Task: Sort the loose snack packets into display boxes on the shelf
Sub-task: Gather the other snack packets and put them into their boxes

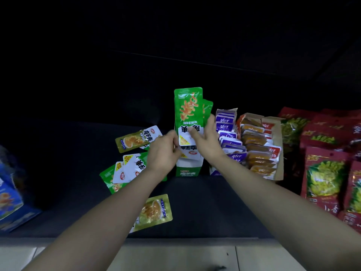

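Centrally, green packet upright over green box, gripped by left hand and right hand.

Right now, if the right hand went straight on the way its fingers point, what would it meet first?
The green packet: the right hand touches its front. Past it probably comes the left hand; depth is unclear.

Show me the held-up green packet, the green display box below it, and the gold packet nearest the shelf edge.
green packet (188, 112), head view, printed upper front.
green display box (188, 170), head view, front wall.
gold packet (156, 210), head view, middle.
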